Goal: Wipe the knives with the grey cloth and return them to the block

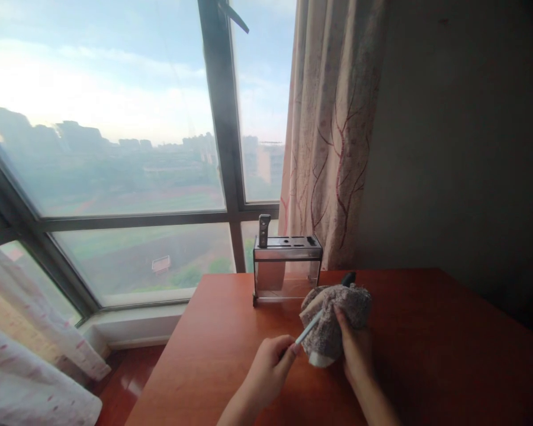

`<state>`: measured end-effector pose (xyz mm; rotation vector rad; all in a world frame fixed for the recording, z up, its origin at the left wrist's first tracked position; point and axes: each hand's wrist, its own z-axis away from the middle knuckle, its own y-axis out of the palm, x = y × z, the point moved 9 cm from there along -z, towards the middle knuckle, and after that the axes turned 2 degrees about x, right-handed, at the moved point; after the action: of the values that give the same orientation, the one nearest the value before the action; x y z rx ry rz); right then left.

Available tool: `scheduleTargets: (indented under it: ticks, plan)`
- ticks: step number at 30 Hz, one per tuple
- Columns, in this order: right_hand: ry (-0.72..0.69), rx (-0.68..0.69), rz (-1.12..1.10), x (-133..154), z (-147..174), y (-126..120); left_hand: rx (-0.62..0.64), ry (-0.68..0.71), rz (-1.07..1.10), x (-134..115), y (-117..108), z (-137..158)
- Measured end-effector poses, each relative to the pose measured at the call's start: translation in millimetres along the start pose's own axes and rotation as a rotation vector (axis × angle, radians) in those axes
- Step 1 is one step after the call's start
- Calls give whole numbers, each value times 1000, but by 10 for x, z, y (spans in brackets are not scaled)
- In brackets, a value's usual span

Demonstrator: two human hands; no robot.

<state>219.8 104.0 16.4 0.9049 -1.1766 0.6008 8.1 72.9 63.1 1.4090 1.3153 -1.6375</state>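
My left hand (273,364) is closed in a pinch around the near end of a slim, pale, stick-like piece (308,328). Its far end goes into a fluffy grey-brown cloth (350,302), so I cannot tell what kind of thing it is. My right hand (353,340) grips the bunched cloth from the right, thumb on top, fingers hidden behind. A black tip (349,278) pokes out beyond the cloth; whether it joins the pale piece is hidden. Just behind stands a see-through knife block (288,253), with one dark-handled knife (263,231) upright in its left slot.
Everything is over a reddish-brown wooden table (195,367). Behind and left is a large window (128,219) with dark frames. A patterned curtain (328,130) hangs behind the block, and another curtain (26,367) is at lower left. A dark wall (453,148) lies right.
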Motion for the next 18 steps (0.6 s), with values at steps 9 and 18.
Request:
scheduleTargets:
  ticks: [9,18]
  plan:
    - [-308,-3,315,310,-31,-113,113,-217,508,167,90,9]
    - [60,131,-45,53,-20,57,59,-155,337,174,8,-23]
